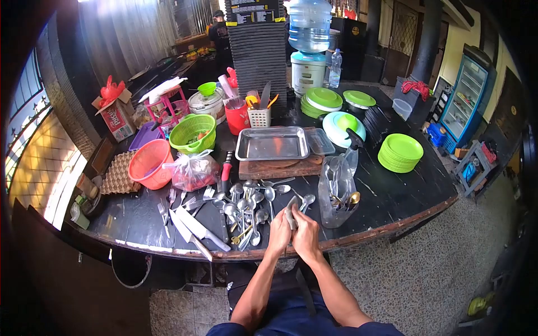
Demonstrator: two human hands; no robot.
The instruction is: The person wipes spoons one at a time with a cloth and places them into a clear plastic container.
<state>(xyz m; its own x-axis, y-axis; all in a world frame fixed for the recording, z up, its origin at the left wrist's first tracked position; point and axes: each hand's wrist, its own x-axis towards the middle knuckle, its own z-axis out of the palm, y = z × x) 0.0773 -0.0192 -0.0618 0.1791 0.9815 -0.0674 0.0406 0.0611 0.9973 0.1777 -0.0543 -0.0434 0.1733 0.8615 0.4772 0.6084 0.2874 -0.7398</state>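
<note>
Cloth (291, 219): grey, bunched up, over the near edge of the worktop (392, 190).
Left hand (278, 234): closed around the cloth.
Right hand (306, 231): closed on it too.
Spoons (269, 194): messy pile, mostly left.
Knives (193, 224): two, beside the spoons.

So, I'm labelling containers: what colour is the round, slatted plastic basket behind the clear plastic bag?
Bright green basket, in the head view.

- Green plates (400, 152) stand stacked toward the right edge of the surface (403, 193).
- An egg tray (119, 176) lies toward the left edge.
- A coral basket (150, 165) stands beside it.
- A metal tray (272, 145) rests on a wooden board (280, 169).
- A water dispenser (307, 74) stands near the far edge.
</note>
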